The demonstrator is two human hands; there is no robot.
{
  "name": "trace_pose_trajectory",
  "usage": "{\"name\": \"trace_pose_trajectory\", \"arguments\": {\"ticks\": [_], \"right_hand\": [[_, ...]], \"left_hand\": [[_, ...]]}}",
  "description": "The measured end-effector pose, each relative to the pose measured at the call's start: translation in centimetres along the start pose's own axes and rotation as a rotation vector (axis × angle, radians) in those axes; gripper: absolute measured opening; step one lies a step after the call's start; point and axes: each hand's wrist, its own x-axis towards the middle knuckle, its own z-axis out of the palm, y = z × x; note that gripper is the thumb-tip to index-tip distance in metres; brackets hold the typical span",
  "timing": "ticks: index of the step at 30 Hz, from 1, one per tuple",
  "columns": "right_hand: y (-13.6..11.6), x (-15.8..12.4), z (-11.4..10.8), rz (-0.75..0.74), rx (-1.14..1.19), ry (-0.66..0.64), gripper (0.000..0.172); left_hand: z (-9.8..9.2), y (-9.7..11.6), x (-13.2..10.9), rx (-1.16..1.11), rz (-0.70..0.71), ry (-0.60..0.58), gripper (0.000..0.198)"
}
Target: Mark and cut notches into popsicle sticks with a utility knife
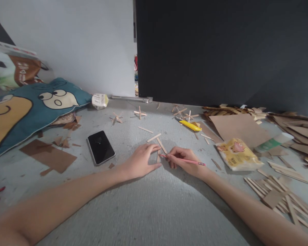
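Observation:
My left hand rests on the grey table, its fingers at the far end and its thumb at the near end of a short wooden craft stick, steadying it. My right hand is closed round a pink pencil, whose tip touches or nearly touches that stick. Just beyond the hands lie another craft stick, slanted, and a paler one. A further stick lies a little farther off.
Small crossed-stick pieces stand at the back near a yellow utility knife. A phone and brown cardboard lie left, beside a blue cushion. Right are a yellow packet, a glue stick and piled craft sticks.

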Motion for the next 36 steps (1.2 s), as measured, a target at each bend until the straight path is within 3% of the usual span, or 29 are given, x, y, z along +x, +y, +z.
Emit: {"name": "trace_pose_trajectory", "arguments": {"ticks": [36], "right_hand": [[-0.48, -0.04, 0.03, 0.001, 0.001, -0.009, 0.043]], "left_hand": [[-0.15, 0.28, 0.05, 0.002, -0.025, -0.012, 0.057]]}}
